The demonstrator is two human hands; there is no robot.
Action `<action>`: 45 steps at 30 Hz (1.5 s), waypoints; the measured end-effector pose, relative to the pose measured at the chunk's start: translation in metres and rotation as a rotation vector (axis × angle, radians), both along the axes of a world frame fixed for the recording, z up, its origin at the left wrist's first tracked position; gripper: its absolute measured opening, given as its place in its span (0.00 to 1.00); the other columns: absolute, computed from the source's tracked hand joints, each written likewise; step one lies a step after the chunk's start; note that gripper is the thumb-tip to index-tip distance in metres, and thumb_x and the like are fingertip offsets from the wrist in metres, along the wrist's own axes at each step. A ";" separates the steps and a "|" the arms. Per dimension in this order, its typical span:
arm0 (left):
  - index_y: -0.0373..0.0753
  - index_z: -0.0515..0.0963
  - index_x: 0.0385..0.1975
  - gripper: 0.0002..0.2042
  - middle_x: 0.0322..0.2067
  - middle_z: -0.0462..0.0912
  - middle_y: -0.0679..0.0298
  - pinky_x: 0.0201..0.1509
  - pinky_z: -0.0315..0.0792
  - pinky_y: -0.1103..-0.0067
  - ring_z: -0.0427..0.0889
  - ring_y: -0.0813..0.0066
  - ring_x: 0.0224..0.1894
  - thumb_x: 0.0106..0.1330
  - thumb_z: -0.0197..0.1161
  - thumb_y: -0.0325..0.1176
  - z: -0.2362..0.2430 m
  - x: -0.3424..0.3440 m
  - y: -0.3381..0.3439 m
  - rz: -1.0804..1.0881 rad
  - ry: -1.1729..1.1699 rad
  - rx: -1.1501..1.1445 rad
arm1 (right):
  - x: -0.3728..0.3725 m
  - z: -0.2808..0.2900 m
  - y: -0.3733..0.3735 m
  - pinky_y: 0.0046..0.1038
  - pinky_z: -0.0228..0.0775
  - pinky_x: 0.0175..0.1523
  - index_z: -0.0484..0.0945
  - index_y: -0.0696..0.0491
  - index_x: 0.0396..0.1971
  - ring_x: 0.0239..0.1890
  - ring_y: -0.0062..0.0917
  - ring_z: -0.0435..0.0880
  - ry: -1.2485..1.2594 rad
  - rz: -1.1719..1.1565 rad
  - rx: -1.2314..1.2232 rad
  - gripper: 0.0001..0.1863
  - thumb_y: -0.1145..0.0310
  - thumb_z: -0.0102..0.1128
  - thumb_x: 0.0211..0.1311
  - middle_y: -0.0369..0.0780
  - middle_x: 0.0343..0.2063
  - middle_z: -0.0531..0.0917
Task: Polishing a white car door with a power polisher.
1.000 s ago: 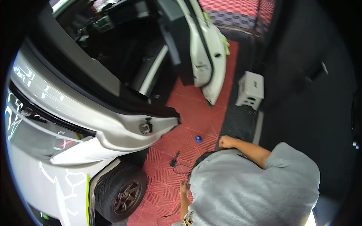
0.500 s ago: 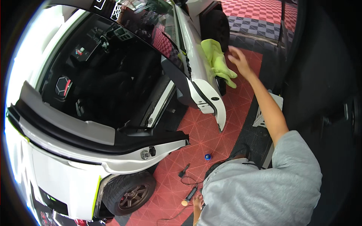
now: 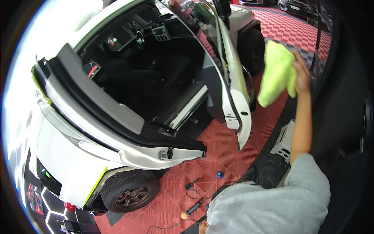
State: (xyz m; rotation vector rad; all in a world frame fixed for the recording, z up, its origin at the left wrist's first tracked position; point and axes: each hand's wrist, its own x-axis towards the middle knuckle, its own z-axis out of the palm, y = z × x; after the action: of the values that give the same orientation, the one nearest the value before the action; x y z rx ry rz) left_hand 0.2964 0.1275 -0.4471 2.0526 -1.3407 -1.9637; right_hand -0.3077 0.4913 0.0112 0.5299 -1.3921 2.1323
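Observation:
A yellow-green microfibre cloth hangs in the air beside the open door of a white car. My right hand grips the cloth at its right side, the arm stretched forward. My left hand is low at the bottom edge, beside my grey shirt. Only a small part of that hand shows and its fingers cannot be made out. Nearest to it on the floor lies a dark corded tool with an orange round end.
A white step stool stands right of the red tiled floor. A small blue round object and a cable with a black plug lie on the tiles. The car's wheel is at lower left; a dark wall runs along the right.
My right hand has taken the cloth off the outer side of the door and lifted it away to the right. My left hand shows less now. The view has shifted.

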 end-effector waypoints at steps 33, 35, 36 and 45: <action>0.31 0.76 0.30 0.03 0.26 0.79 0.54 0.31 0.69 0.77 0.80 0.63 0.28 0.58 0.57 0.20 0.269 -0.065 -0.080 -0.392 0.420 -1.208 | 0.315 -0.135 -0.339 0.41 0.69 0.37 0.71 0.53 0.31 0.36 0.37 0.79 0.720 1.078 1.317 0.12 0.63 0.61 0.54 0.40 0.28 0.78; 0.30 0.76 0.30 0.02 0.24 0.80 0.54 0.27 0.69 0.79 0.80 0.68 0.24 0.61 0.58 0.22 0.275 -0.057 -0.070 -0.352 0.448 -1.091 | 0.315 -0.129 -0.345 0.43 0.69 0.35 0.71 0.53 0.32 0.34 0.40 0.80 0.642 1.176 1.434 0.14 0.61 0.62 0.54 0.42 0.26 0.80; 0.31 0.76 0.29 0.02 0.21 0.78 0.58 0.26 0.66 0.81 0.76 0.76 0.23 0.60 0.60 0.23 0.272 -0.043 -0.069 -0.488 0.384 -1.004 | 0.315 -0.128 -0.351 0.45 0.69 0.34 0.71 0.53 0.32 0.33 0.42 0.81 0.674 1.241 1.442 0.15 0.60 0.63 0.54 0.44 0.26 0.80; 0.29 0.77 0.28 0.08 0.31 0.79 0.40 0.37 0.72 0.64 0.80 0.43 0.37 0.59 0.60 0.29 0.259 0.071 -0.086 -0.597 -0.014 -0.801 | 0.305 -0.140 -0.413 0.44 0.76 0.37 0.78 0.45 0.37 0.36 0.42 0.84 1.050 1.213 1.855 0.12 0.66 0.57 0.50 0.44 0.30 0.84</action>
State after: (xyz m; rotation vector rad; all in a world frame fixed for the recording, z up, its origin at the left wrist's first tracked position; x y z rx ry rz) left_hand 0.3669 0.0416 -0.1878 1.3707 -2.4135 -1.1456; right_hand -0.0024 0.0787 -0.1287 2.9701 -1.9599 -0.2006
